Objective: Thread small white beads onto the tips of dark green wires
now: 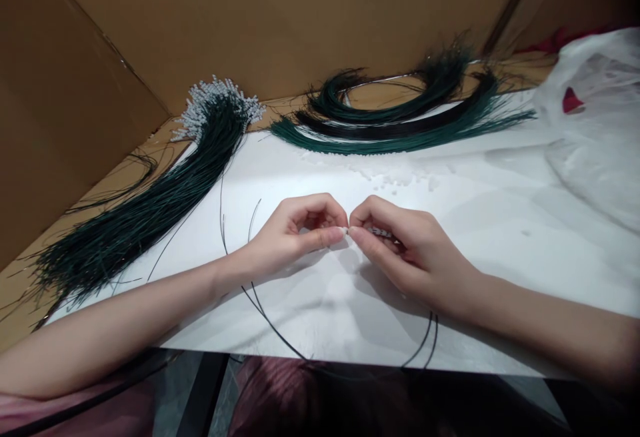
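Both left hand (293, 235) and right hand (407, 250) pinch thin, curving dark wires (263, 312) above a white sheet (500, 223).

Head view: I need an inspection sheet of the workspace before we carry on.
Surface: white sheet, both hands resting on it.
Job's things: thin wires loop from the hands over the near edge; a tiny white piece sits at the fingertips, too small to identify.
Clutter: white beads scattered behind the hands; plastic bag at right with something red inside.
Grippers: left hand and right hand pinched shut, fingertips touching.
Cables: straight bundle at left with white tips; coiled bundle at the back.
Surroundings: cardboard walls behind and at left.
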`<state>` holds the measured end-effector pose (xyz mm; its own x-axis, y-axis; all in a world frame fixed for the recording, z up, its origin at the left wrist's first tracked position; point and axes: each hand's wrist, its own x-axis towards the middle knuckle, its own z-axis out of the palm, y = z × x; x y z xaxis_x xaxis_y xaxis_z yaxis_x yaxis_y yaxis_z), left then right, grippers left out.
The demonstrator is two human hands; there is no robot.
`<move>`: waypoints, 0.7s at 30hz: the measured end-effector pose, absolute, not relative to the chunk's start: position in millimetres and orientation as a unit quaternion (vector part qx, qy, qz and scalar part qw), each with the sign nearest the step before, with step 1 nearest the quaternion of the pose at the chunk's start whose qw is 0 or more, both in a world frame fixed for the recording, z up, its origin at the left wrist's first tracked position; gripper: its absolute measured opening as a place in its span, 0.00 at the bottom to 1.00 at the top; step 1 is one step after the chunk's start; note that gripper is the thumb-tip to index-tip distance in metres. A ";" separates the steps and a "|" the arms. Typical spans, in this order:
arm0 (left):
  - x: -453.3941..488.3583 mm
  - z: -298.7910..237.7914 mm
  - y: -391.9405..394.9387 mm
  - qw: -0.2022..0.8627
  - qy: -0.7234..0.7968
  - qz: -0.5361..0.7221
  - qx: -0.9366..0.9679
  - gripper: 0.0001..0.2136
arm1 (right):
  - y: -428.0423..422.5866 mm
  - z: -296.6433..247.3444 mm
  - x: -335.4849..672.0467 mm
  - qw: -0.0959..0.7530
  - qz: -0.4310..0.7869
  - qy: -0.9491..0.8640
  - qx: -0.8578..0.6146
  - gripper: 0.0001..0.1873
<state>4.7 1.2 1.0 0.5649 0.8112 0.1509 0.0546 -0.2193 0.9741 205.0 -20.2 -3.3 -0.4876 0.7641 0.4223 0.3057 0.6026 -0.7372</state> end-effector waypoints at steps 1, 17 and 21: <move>4.6 0.4 1.3 0.538 0.308 0.354 0.700 0.06 | -20.2 -3.2 205.1 0.379 0.301 -0.809 -0.334 0.05; 5.8 0.3 -0.7 0.429 0.324 0.364 0.761 0.05 | -17.8 -2.1 206.2 0.367 0.359 -0.783 -0.350 0.06; 6.1 1.0 -2.0 0.365 0.309 0.394 0.785 0.04 | -18.8 1.2 206.1 0.361 0.408 -0.759 -0.356 0.06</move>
<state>6.1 -2.0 1.0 0.4990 0.7726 0.3925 0.1971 -0.5422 0.8168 206.1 -18.8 1.2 -0.4860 0.8355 0.2564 0.2467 0.4126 -0.8769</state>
